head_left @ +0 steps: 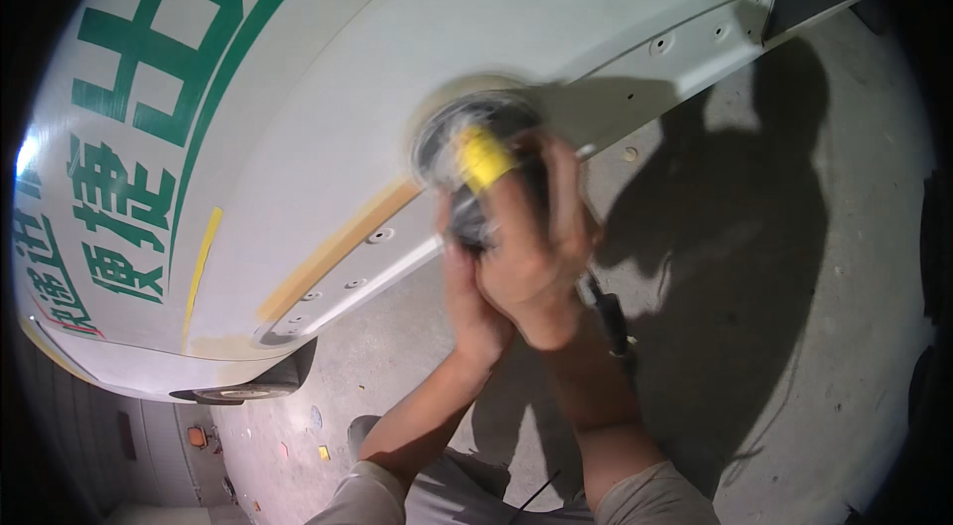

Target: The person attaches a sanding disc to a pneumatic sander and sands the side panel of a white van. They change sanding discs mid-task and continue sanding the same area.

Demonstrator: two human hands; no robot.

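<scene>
From afar, I watch left hand [474, 305] and right hand [533, 252] grip a round power tool [452, 131] against a white vehicle panel [323, 118]; tilting it, I judge, could gouge the tan strip [340, 249].

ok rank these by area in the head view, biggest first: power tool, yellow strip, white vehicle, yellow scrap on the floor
1. White vehicle, running past the frame edge
2. Power tool, blurred and partly covered
3. Yellow strip, long but thin
4. Yellow scrap, tiny
</scene>
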